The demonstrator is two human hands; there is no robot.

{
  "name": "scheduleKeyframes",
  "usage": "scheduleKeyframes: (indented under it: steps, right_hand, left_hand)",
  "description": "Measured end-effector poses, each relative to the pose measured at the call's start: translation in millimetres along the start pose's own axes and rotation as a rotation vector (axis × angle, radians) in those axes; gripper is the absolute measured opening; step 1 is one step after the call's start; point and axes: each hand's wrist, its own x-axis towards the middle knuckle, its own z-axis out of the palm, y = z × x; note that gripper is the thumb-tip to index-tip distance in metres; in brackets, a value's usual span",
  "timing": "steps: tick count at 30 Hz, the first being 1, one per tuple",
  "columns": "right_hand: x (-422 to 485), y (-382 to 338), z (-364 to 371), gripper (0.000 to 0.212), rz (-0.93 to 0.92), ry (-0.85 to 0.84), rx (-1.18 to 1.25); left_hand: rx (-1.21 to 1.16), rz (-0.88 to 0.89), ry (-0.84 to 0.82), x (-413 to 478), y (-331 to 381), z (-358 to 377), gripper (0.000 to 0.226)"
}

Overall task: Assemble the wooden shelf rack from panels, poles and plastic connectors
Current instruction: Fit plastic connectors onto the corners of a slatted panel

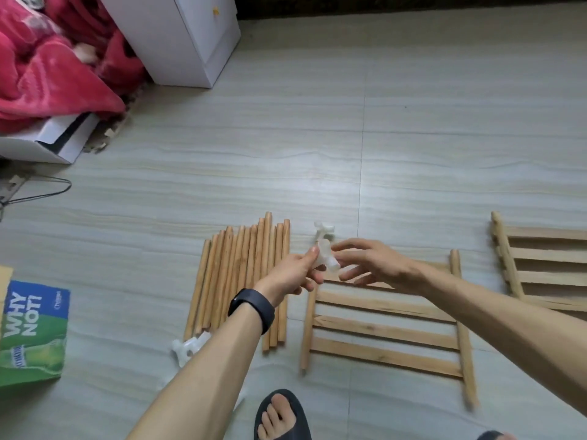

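Between the two hands, raised over the floor (317,154), a white plastic connector (324,253) is pinched by the thumb and curled fingers of the left hand (295,273), whose forearm stretches straight forward with a black wristband (252,309). The right hand (371,265) reaches in from the other side, fingers spread and loose, tips at the connector; I cannot tell whether they touch it. Under the left hand lies a bundle of poles (241,274), under the right a slatted panel (384,331).

Pale raw-wood poles (241,281), white plastic connector (325,254), glossy floor (317,138)
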Motion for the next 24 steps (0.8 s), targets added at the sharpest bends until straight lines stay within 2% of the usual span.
scheduleKeyframes:
  steps: [3,8,15,20,24]
  right_hand:
    - [-18.2,5.4,-22.3,0.027,-0.048,0.064,0.293]
    - [-33.0,48.0,-55.1,0.023,-0.060,0.279,0.550]
    - [-42.6,98.4,-88.6,0.030,-0.015,0.346,0.638]
    - [-41.5,115.0,-96.1,0.022,0.011,0.235,0.643]
    - [-41.4,119.9,-98.9,0.015,0.033,0.303,0.581]
  left_hand:
    - [0.031,0.024,-0.061,15.6,27.4,36.8,0.054]
    - [-0.035,0.011,-0.117,45.6,42.4,95.7,0.039]
    - [-0.162,-0.080,-0.142,67.1,23.0,158.7,0.036]
    - [-0.249,-0.098,-0.120,76.2,14.1,171.5,0.033]
    - [-0.228,-0.094,-0.115,79.7,7.9,169.2,0.037]
